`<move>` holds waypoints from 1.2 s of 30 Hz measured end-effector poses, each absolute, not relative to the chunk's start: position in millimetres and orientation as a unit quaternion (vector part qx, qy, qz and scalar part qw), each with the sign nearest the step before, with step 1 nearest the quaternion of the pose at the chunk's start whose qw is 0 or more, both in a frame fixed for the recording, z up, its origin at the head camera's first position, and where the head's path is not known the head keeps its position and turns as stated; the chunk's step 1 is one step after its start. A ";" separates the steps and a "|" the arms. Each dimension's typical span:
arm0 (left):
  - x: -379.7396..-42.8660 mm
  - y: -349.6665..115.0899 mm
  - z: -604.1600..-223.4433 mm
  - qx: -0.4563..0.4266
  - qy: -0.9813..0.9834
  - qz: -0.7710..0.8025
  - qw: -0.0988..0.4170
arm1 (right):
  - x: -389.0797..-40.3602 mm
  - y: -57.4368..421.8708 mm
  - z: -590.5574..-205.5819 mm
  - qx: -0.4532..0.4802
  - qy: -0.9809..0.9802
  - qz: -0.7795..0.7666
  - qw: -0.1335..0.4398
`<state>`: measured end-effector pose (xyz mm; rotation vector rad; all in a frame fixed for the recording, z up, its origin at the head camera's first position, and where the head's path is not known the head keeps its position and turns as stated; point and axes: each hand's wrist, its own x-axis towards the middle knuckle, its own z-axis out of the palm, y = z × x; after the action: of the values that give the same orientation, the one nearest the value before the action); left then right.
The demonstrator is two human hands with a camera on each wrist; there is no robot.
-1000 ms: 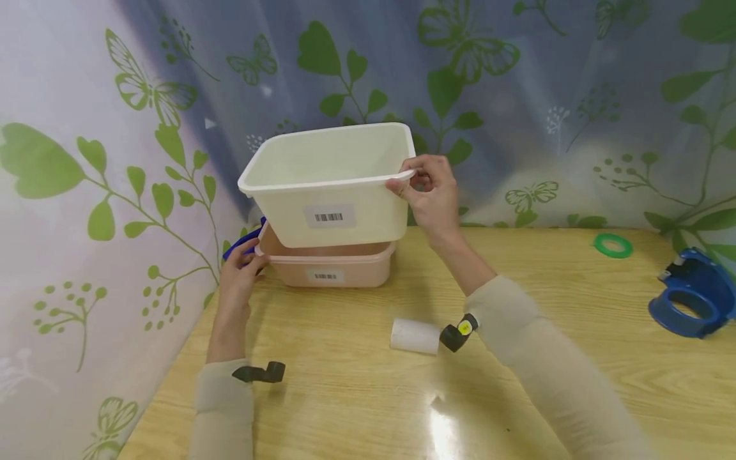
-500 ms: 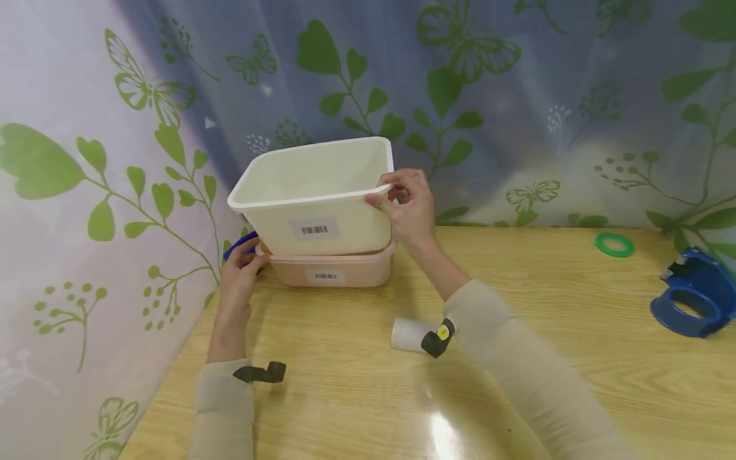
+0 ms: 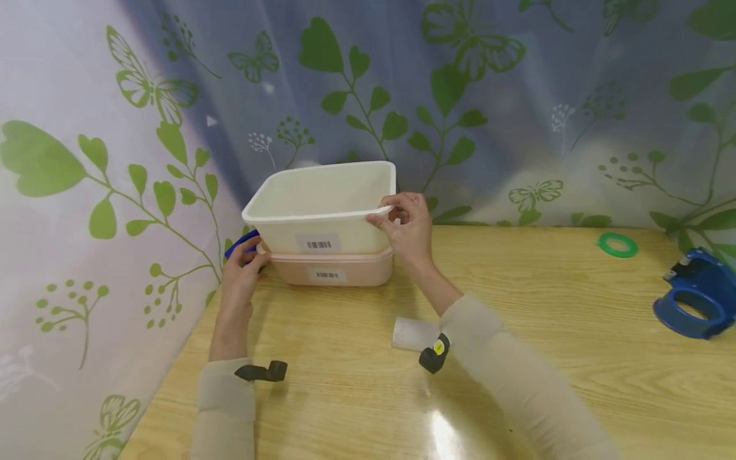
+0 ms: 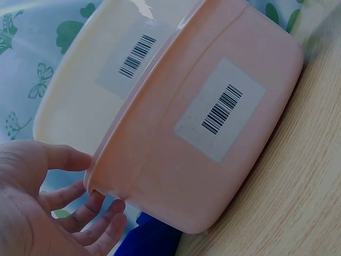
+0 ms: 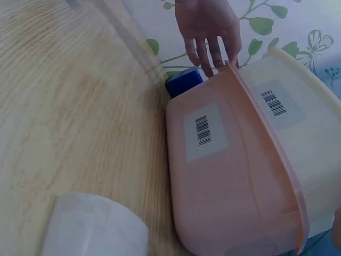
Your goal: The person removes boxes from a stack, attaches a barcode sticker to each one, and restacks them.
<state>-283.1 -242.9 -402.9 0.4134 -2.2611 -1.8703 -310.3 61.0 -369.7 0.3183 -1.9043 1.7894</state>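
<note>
A cream plastic bin (image 3: 282, 235) sits partly nested inside a pink plastic bin (image 3: 365, 271) on the wooden table. Both carry a barcode label on the front. My right hand (image 3: 411, 233) pinches the cream bin's rim at its right front corner; in the right wrist view only a sliver of that hand shows at the edge. At the left end, my left hand (image 3: 238, 278) grips the pink bin's rim. The left wrist view shows its thumb (image 4: 72, 158) on top of the rim and the other fingers curled beneath.
A blue object (image 3: 244, 243) stands behind my left hand, beside the pink bin. A white cylinder (image 3: 409, 333) lies in front of the bins, near my right sleeve. Far right are a green tape ring (image 3: 617, 245) and a blue tape dispenser (image 3: 692, 310). A patterned curtain (image 3: 517, 128) hangs behind.
My right hand has lowered the cream bin from above the pink bin down into it, shifting somewhat left. My left hand has stayed at the pink bin's rim.
</note>
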 end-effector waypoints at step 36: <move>-281.7 -243.3 -401.5 0.139 -0.764 -0.624 0.089 | -295.6 68.7 -407.8 0.091 -0.752 0.628 0.178</move>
<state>-281.7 -243.3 -401.5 0.4127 -2.2716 -1.8575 -295.6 68.7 -407.8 0.2575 -2.1282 1.7753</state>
